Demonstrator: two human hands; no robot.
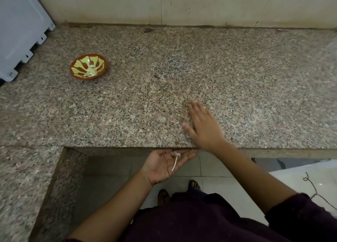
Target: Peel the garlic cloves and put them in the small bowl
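Desk (237,77): a speckled granite slab that meets a pale tiled wall (200,2) at the back. A second slab runs along my lower left.
Small bowl (89,67): red rim with a green petal pattern inside. It stands upright on the left part of the desk, well apart from both hands.
Garlic cloves (91,71): pale peeled pieces heaped in the bottom of the small bowl. I cannot count them.
Left grip (168,162): palm up, with the fingers straight and relaxed. I see it held just below the desk's front edge.
Garlic skin (176,161): a pale scrap with a thin stalk, lying loose on the open palm of the left grip.
Right grip (202,126): palm down, fingers extended and spread flat on the desk near its front edge, just beyond the left grip. It is blurred, and I cannot tell what lies under it.
Flakes (73,105): a few pale bits on the desk in front of the small bowl.
Grey panel (20,28): a notched blue-grey casing at the far left corner of the desk.
Floor (215,185): pale tiles below the desk edge, with two sandalled feet (194,185) on them.
Thread (313,188): a dark strand lying on a white surface (300,178) at my lower right.
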